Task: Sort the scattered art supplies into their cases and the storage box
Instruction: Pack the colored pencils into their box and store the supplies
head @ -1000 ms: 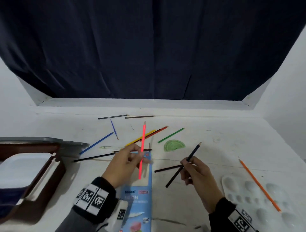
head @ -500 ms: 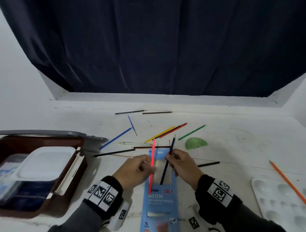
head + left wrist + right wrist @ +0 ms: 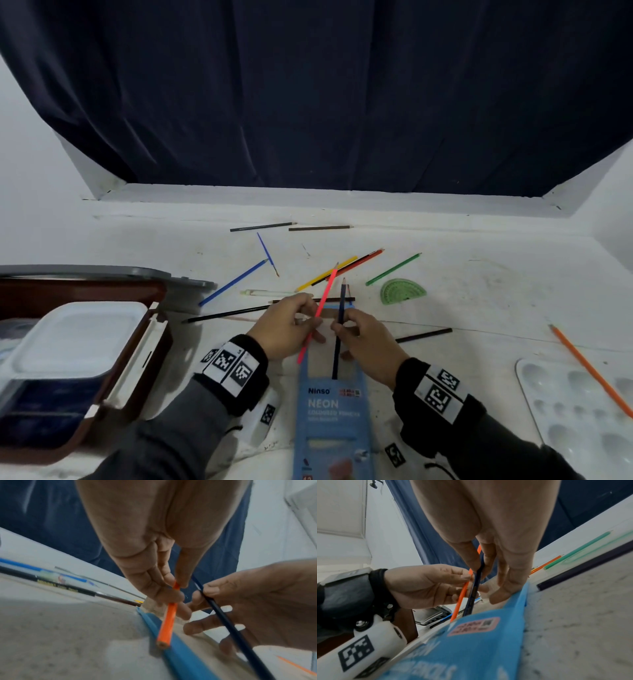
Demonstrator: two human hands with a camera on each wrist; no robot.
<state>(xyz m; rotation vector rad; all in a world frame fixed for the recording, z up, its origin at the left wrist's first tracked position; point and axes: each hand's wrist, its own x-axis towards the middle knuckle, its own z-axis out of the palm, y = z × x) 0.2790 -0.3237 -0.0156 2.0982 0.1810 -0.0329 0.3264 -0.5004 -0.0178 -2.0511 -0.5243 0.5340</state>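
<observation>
— What are the hands doing?
— Over the blue pencil case (image 3: 330, 407), the left hand (image 3: 286, 329) pinches a neon orange pencil (image 3: 317, 313). The right hand (image 3: 368, 342) pinches a dark blue pencil (image 3: 339, 339), whose lower end sits in the case's mouth.
— And beyond the case?
— More pencils lie scattered, with a green protractor (image 3: 402, 291).
</observation>
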